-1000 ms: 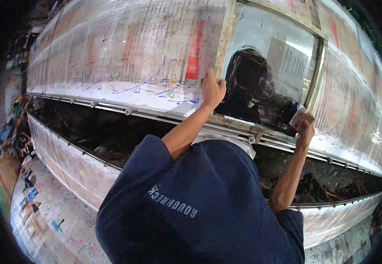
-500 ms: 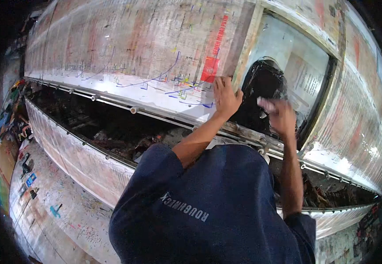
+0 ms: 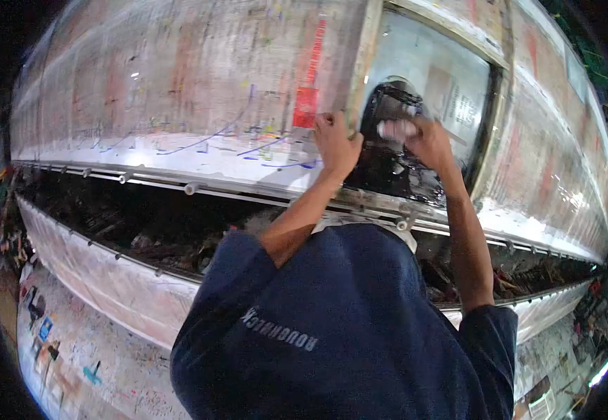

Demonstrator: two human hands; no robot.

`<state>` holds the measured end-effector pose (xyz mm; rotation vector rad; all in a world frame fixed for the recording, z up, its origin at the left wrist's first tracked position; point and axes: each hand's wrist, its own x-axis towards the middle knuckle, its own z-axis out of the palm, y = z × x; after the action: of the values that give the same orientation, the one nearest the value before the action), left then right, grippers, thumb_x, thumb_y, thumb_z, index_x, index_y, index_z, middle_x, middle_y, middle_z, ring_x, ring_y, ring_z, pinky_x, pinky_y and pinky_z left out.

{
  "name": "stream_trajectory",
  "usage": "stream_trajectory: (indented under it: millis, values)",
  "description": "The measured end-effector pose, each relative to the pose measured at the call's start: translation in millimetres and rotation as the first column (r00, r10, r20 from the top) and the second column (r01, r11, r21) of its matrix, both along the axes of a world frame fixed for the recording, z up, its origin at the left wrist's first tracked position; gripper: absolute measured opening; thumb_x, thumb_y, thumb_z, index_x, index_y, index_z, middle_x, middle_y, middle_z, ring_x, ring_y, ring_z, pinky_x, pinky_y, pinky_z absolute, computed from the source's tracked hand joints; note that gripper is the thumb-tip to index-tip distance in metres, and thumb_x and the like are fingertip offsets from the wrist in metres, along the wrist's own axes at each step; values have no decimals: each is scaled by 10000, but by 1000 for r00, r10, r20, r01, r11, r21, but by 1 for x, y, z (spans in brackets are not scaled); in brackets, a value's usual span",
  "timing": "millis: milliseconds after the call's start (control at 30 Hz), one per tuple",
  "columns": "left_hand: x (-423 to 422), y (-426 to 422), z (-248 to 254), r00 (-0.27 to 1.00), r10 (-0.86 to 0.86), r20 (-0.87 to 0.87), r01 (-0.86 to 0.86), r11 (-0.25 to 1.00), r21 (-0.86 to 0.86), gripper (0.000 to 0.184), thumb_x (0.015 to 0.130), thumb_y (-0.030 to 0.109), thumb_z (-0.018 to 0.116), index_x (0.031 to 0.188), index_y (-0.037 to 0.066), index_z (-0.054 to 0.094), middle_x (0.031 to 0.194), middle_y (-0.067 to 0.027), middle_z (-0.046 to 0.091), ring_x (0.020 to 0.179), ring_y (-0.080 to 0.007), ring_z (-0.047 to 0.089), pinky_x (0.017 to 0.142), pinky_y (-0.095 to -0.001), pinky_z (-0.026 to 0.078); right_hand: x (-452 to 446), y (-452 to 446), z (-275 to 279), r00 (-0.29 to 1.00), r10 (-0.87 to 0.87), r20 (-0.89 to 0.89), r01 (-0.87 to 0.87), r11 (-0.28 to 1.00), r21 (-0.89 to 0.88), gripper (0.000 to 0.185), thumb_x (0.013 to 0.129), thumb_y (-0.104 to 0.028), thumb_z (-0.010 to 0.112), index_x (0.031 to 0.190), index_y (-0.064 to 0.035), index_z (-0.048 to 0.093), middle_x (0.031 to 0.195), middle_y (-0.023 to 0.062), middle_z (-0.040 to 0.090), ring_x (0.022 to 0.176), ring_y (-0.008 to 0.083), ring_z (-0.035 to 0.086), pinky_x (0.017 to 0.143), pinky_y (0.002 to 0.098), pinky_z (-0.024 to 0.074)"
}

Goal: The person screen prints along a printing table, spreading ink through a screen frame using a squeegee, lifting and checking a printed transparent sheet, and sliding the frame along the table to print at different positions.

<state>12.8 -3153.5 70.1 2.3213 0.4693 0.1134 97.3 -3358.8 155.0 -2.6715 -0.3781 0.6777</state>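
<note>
My left hand [image 3: 337,148] has its fingers bent at the left bar of a wooden screen printing frame [image 3: 364,63], gripping it near its lower corner. Inside the frame, the pale mesh [image 3: 426,52] carries a wet, glossy black patch [image 3: 381,164]. Over that patch, my right hand [image 3: 431,145] is closed on a crumpled pale pinkish rag [image 3: 396,130]; motion blurs it somewhat. Beside my left hand, a red printed block with lettering [image 3: 305,106] shows on the sheet under the frame.
The long stained table [image 3: 178,70] bears blue and coloured marks along its near edge. A rail with round knobs [image 3: 192,189] runs along that edge. Below lies a dark gap with debris [image 3: 178,231], then another long board [image 3: 108,280]. Small tools lie on the floor at lower left.
My right hand has moved up and left over the black patch with the rag. My left hand stays at the frame's left bar. The whole view has shifted slightly.
</note>
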Motion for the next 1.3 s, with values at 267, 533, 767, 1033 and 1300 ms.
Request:
stream_trajectory:
  millis: [267, 533, 767, 1033, 1300]
  values:
    - [-1, -8, 16, 999, 23, -47, -30, 984, -173, 513, 772, 106, 783, 1180, -21, 498, 1065, -284, 621, 1055, -496, 611, 917, -569, 460, -102, 9, -7, 885, -97, 455, -12, 973, 230, 310, 846, -20, 689, 1139, -102, 750, 1071, 121, 754, 976, 317, 723, 867, 414, 592]
    - [17, -84, 1, 977, 92, 191, -28, 949, -313, 402, 798, 25, 691, 1130, -46, 476, 990, -271, 590, 940, -476, 613, 847, -523, 483, -119, -285, -37, 352, -829, -435, 732, -45, 680, 163, 836, -103, 672, 944, -27, 768, 905, 89, 762, 738, 179, 699, 638, 321, 562]
    - [40, -288, 2, 998, 54, 23, -48, 980, -192, 507, 833, 134, 721, 1230, -67, 477, 1187, -350, 590, 1177, -530, 572, 1001, -554, 455, -71, -505, -65, 244, -906, -347, 838, 17, 546, 326, 831, -198, 716, 1067, 25, 736, 915, 109, 732, 741, 200, 702, 617, 348, 554]
    - [-8, -298, -11, 998, -40, 42, 29, 971, 236, 498, 826, 133, 743, 1224, -26, 489, 1226, -291, 524, 1148, -504, 533, 930, -593, 437, -138, -511, -70, 231, -882, -411, 806, -63, 589, 282, 865, -182, 668, 1091, -16, 691, 912, 68, 693, 807, 194, 694, 681, 371, 587]
    - [-12, -295, -2, 997, -10, 77, -3, 987, 164, 509, 799, 144, 785, 1205, 6, 511, 1145, -248, 486, 1090, -468, 505, 935, -572, 430, -149, -398, -48, 827, -301, 474, 267, 954, 139, 400, 819, -127, 716, 1214, -188, 747, 1097, 69, 762, 1083, 264, 704, 1106, 511, 443]
